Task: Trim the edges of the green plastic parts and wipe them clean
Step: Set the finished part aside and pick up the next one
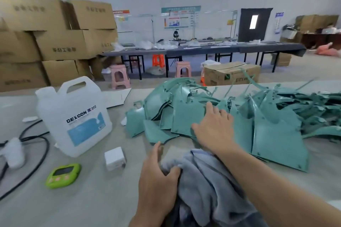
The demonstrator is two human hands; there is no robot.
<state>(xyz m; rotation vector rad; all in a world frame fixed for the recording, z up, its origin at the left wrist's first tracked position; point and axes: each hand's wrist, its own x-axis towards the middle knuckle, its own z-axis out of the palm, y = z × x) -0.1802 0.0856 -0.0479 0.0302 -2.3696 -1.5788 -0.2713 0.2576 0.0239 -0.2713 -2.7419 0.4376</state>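
Many green plastic parts (276,134) lie heaped on the bench (83,204), likely thin, light, sharp-edged: take one by a flat face. Right hand (212,129) rests spread on them; left hand (156,177) grips the cloth (206,180).

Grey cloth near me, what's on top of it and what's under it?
The left grip holds the grey cloth; the right forearm crosses over it. Anything beneath is hidden.

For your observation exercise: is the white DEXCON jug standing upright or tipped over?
Upright. The jug stands on its base on the table, handle and capped neck on top.
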